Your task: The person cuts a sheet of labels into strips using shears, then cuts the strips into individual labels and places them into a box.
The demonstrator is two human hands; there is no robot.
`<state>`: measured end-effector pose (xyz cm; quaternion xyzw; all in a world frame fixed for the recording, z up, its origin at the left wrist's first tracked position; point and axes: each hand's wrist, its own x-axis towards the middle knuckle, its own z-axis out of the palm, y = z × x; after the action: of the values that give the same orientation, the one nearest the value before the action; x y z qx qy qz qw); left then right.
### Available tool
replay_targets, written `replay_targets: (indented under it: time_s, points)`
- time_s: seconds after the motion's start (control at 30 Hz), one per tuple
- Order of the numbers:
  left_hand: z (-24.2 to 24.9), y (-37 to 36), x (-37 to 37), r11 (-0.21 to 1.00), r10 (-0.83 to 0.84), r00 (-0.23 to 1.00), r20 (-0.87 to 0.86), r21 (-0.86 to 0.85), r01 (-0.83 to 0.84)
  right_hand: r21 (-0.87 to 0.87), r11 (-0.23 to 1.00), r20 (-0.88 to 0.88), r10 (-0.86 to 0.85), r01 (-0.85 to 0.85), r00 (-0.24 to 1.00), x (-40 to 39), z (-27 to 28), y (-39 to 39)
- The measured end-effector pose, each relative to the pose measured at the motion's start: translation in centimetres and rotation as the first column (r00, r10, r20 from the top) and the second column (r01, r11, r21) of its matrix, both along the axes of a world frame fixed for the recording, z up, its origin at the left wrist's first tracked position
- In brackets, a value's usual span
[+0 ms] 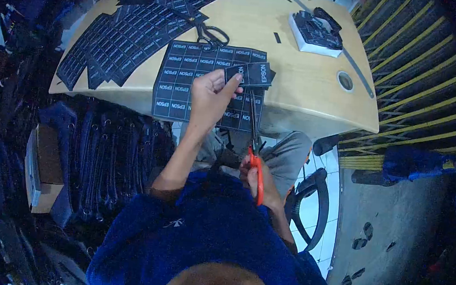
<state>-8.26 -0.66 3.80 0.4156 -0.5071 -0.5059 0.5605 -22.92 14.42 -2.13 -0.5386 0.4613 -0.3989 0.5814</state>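
Note:
My left hand point(215, 96) pinches a black strip of EPSON labels point(257, 75) between thumb and fingers, above the table's front edge. In my right hand point(260, 177) is a pair of scissors point(259, 170) with red-orange handles, fingers wrapped round the loops. The scissors' blades point away from me, their tips right at the lower edge of the strip. Beneath my left hand lies a black sheet printed with rows of EPSON labels point(176, 82), overhanging the table edge a little.
On the wooden table point(251, 13) lie more printed sheets point(145, 35), black-handled scissors point(213, 35) and a metal ruler point(358, 72). A white box of cut black pieces point(317, 38) stands at the back right. Dark straps point(108, 158) hang at left, near a cardboard box point(44, 169).

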Motion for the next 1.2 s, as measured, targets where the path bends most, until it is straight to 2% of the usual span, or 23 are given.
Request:
replay_targets:
  time_s: [0.03, 0.1, 0.17, 0.2, 0.27, 0.3, 0.37, 0.6, 0.97, 1.1, 1.17, 1.2]
  points:
    - [0.3, 0.2, -0.3, 1.000, -0.005, 1.000, -0.001, -0.006, 0.005, 0.005, 1.000, 0.054, -0.012, 0.011, 0.998, 0.3, -0.2, -0.2]
    - [0.8, 0.5, -0.6, 1.000, -0.009, 1.000, 0.025, -0.012, 0.009, -0.028, 0.999, 0.019, -0.029, 0.029, 0.999, 0.2, -0.4, -1.1]
    - [0.1, 0.4, -0.7, 1.000, -0.001, 0.999, 0.047, -0.016, 0.001, 0.098, 0.995, 0.098, -0.010, 0.001, 0.995, 0.1, -0.1, -2.0]
    - [-0.1, 0.4, -0.6, 0.999, -0.017, 0.999, 0.050, -0.030, 0.019, 0.096, 0.995, 0.097, -0.012, 0.003, 0.995, 0.2, 0.2, -2.4]
    - [-0.2, 0.3, -0.5, 0.998, -0.034, 0.998, 0.053, -0.043, 0.036, -0.066, 0.993, 0.070, -0.093, 0.097, 0.993, 0.5, 0.7, -3.0]
    - [-0.2, 0.3, -0.5, 0.999, -0.028, 0.996, 0.084, -0.037, 0.031, -0.067, 0.993, 0.069, -0.092, 0.096, 0.993, 0.3, 0.7, -3.2]
    - [0.0, 0.3, -0.5, 0.999, -0.020, 0.993, 0.113, -0.030, 0.023, 0.117, 0.993, 0.157, -0.013, -0.005, 0.988, -0.3, 0.7, -3.6]
    - [0.8, 0.2, -0.8, 0.999, -0.025, 0.995, 0.093, -0.038, 0.029, 0.088, 0.995, 0.114, -0.054, 0.044, 0.992, 0.1, 1.7, -4.2]
    - [0.4, -0.4, -1.0, 0.998, -0.020, 0.996, 0.081, -0.055, 0.024, 0.004, 1.000, 0.036, -0.005, 0.004, 0.999, -0.4, 1.4, -4.8]
    - [-0.1, -0.6, -0.9, 0.999, -0.029, 0.995, 0.097, -0.038, 0.033, 0.046, 0.999, 0.117, -0.006, 0.001, 0.993, 0.0, 1.7, -4.7]
    - [0.1, -0.6, -0.9, 0.999, -0.029, 0.995, 0.097, -0.035, 0.033, 0.084, 0.996, 0.060, -0.029, 0.024, 0.998, -0.1, 1.8, -4.9]
    - [0.1, -0.7, -1.0, 0.999, -0.034, 0.996, 0.088, -0.025, 0.036, 0.020, 0.999, 0.010, -0.047, 0.046, 0.999, 0.0, 1.4, -5.1]
